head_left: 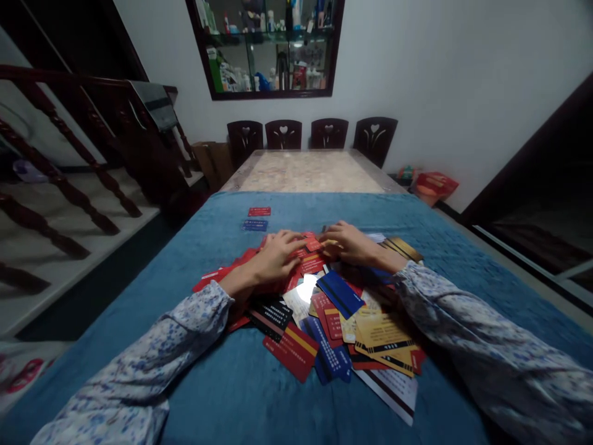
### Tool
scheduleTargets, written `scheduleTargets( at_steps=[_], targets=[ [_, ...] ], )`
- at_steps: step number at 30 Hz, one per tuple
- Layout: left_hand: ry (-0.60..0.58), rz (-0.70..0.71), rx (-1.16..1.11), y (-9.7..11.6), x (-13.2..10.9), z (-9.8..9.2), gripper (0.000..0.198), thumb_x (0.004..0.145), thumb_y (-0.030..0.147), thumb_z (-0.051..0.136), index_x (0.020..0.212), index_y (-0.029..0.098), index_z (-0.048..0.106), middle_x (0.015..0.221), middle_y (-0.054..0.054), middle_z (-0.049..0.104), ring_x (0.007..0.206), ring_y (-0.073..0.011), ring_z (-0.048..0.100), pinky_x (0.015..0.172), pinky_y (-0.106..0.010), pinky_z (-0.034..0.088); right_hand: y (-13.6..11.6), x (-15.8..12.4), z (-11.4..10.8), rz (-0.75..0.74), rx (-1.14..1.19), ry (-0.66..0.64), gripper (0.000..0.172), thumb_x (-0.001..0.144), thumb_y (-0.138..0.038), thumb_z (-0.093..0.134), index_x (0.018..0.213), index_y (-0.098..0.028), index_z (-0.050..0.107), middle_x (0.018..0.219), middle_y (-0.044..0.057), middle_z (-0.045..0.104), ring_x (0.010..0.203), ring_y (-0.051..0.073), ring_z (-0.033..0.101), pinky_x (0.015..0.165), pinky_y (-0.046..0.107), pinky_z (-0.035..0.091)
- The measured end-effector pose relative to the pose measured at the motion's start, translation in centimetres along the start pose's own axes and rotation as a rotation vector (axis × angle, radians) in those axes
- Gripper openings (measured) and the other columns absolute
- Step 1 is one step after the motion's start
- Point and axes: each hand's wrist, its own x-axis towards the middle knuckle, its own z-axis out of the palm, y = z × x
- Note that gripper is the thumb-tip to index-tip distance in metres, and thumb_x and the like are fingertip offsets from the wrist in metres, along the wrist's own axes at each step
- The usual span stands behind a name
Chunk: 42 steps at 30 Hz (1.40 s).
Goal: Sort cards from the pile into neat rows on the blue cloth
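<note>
Head view: left hand (pixel 277 256), right hand (pixel 348 243) on card pile (pixel 340 293), grips unclear; cloth (pixel 222 395) extends beyond its edges.

The cloth (pixel 199 389) is blue. On it, cards (pixel 340 293) mix red, blue, black, gold and white, several dark-striped. Over it, white sleeves (pixel 151 355) carry blue floral print. Beyond it, the table (pixel 315 173) is mottled beige, chairs (pixel 283 139) dark brown.

- The left hand (pixel 277 258) rests on red cards (pixel 312 264), fingers loosely spread.
- The right hand (pixel 348 242) lies over the far side of the mixed card heap (pixel 320 307).
- Toward the far-left corner of the worktop (pixel 319 173) lie a lone red card (pixel 259 211) and lone blue card (pixel 255 225).
- Four dark chairs (pixel 283 139) stand at its far edge.
</note>
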Motion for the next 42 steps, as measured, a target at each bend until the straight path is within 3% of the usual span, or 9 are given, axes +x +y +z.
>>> scheduleTargets(
  at_steps=[5, 9, 14, 20, 28, 34, 42],
  targets=[
    [-0.048, 0.189, -0.08, 2.0, 0.2, 0.7, 0.04, 0.098, 0.031, 0.057, 0.137, 0.023, 0.061, 0.148, -0.015, 0.056, 0.139, -0.0332, 0.045, 0.113, -0.061, 0.038, -0.4, -3.3, -1.0, -0.042, 0.043, 0.033, 0.024, 0.099, -0.025, 0.055, 0.109, -0.02, 0.076, 0.108, 0.014, 0.074, 0.096, 0.026, 0.058, 0.086, 0.041, 0.046],
    [-0.119, 0.277, -0.137, 2.8, 0.3, 1.4, 0.046, 0.095, 0.024, 0.059, 0.14, 0.028, 0.059, 0.154, -0.01, 0.054, 0.146, -0.0327, 0.038, 0.118, -0.063, 0.034, -1.0, -5.0, -1.3, -0.079, 0.064, 0.057, 0.021, 0.099, -0.026, 0.057, 0.109, -0.02, 0.075, 0.106, 0.013, 0.074, 0.096, 0.026, 0.058, 0.087, 0.042, 0.047],
    [-0.223, 0.291, -0.138, 3.7, 0.4, 1.6, 0.051, 0.093, 0.016, 0.055, 0.142, 0.031, 0.059, 0.155, -0.005, 0.055, 0.149, -0.0331, 0.035, 0.12, -0.065, 0.03, -1.7, -5.7, -1.1, -0.132, 0.088, 0.083, 0.02, 0.099, -0.031, 0.059, 0.104, -0.02, 0.075, 0.105, 0.013, 0.073, 0.098, 0.026, 0.06, 0.089, 0.044, 0.048],
    [-0.302, 0.305, -0.041, 4.1, 0.4, 1.4, 0.049, 0.092, 0.017, 0.055, 0.138, 0.032, 0.063, 0.157, -0.004, 0.053, 0.154, -0.0396, 0.028, 0.118, -0.071, 0.027, -2.2, -5.8, -0.8, -0.165, 0.116, 0.083, 0.021, 0.1, -0.032, 0.058, 0.103, -0.019, 0.075, 0.103, 0.012, 0.074, 0.099, 0.025, 0.061, 0.093, 0.046, 0.048],
    [-0.247, 0.23, 0.026, 2.4, -0.8, 1.2, 0.046, 0.094, 0.025, 0.056, 0.14, 0.029, 0.062, 0.149, -0.01, 0.059, 0.145, -0.0408, 0.039, 0.113, -0.07, 0.033, -3.5, -5.7, -0.7, -0.163, 0.121, 0.063, 0.025, 0.099, -0.035, 0.06, 0.11, -0.02, 0.075, 0.107, 0.013, 0.073, 0.104, 0.028, 0.057, 0.094, 0.05, 0.048],
    [-0.204, 0.187, 0.06, 1.3, -1.6, 1.2, 0.042, 0.095, 0.032, 0.058, 0.137, 0.028, 0.064, 0.137, -0.012, 0.064, 0.135, -0.0364, 0.045, 0.113, -0.066, 0.033, -4.9, -5.7, -1.1, -0.173, 0.115, -0.035, 0.038, 0.096, -0.049, 0.064, 0.115, -0.018, 0.074, 0.116, 0.016, 0.07, 0.109, 0.03, 0.057, 0.097, 0.051, 0.047],
    [-0.153, 0.198, 0.053, 0.9, -1.7, 1.3, 0.033, 0.096, 0.032, 0.058, 0.126, 0.024, 0.069, 0.122, -0.013, 0.066, 0.119, -0.0308, 0.054, 0.108, -0.056, 0.041, -5.2, -5.8, -0.9, -0.162, 0.09, -0.039, 0.044, 0.092, -0.051, 0.067, 0.123, -0.019, 0.073, 0.119, 0.016, 0.069, 0.113, 0.032, 0.056, 0.096, 0.052, 0.047]
  ],
)
